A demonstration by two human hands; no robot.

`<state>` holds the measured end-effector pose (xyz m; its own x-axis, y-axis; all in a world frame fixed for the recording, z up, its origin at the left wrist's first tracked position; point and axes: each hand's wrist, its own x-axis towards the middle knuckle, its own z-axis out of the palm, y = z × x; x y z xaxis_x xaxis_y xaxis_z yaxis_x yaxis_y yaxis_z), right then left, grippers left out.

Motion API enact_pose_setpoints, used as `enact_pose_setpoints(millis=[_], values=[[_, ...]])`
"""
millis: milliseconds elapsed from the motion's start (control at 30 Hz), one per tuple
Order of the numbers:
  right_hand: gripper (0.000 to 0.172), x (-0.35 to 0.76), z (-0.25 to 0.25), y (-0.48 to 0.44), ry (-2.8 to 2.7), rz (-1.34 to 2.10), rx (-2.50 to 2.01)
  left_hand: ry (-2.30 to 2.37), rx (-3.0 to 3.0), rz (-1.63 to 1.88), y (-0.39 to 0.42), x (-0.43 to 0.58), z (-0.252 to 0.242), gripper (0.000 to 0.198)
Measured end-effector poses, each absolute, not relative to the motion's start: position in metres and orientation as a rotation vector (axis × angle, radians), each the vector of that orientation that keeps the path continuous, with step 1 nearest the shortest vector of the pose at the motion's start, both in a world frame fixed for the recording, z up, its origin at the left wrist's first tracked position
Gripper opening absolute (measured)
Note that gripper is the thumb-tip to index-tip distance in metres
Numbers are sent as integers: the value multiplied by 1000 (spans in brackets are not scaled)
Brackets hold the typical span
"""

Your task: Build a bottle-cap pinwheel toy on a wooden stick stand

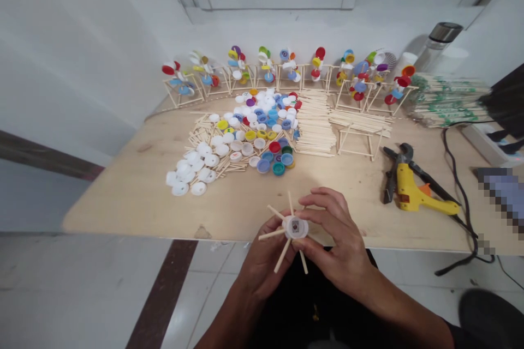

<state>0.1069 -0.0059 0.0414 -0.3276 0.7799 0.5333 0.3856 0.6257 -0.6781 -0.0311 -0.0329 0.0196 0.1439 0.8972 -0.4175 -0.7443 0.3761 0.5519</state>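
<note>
Cap (301, 227) with spoked sticks (283, 256), and I'm holding it between left grip (262, 263) and right grip (343, 235), near the tabletop (135, 191) edge!

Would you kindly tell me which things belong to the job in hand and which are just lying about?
Likely part of the job:
spoked cap piece, held by the left hand and right hand
loose caps
pale sticks
stick frames bearing caps
glue gun
black-handled tool

Apparently just lying about:
metal-topped bottle
pixelated flat object

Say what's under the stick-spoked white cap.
Part of the left hand shows beneath the white cap and wooden sticks; the cap's underside and whatever touches it are hidden.
</note>
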Motion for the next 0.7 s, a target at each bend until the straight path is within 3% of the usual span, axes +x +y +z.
enact_pose_setpoints(millis=[700], values=[[20, 96, 44, -5, -1942, 473, -947, 718, 173, 1270, -37, -39, -1, 30]])
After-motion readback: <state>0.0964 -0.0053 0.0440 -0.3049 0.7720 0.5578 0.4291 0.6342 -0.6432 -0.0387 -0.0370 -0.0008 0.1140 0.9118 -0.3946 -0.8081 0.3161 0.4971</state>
